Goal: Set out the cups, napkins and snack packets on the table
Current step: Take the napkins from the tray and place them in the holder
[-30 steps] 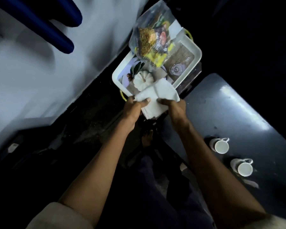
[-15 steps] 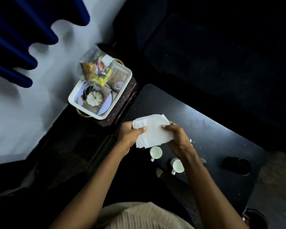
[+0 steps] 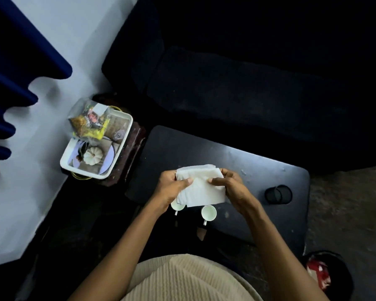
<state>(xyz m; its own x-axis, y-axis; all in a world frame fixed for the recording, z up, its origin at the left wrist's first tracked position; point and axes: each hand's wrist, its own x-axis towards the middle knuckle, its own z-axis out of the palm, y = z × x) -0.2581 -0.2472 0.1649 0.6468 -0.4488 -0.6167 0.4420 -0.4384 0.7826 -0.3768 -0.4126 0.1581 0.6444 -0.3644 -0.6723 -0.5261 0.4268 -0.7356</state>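
Observation:
A stack of white napkins is held above the near edge of the dark table. My left hand grips its left side and my right hand grips its right side. Two white cups stand on the table just below the napkins: one in full view, the other partly hidden by my left hand. The snack packets, clear bags with yellow contents, lie in a white tray on a small stand to the left.
A dark round object lies on the table's right part. A dark sofa runs behind the table. A white wall and blue curtain are at the left. A red and dark thing sits on the floor at lower right.
Both hands carried the napkins from the tray over to the table, above the cups. The view swung right and back, so the tray now lies at the left.

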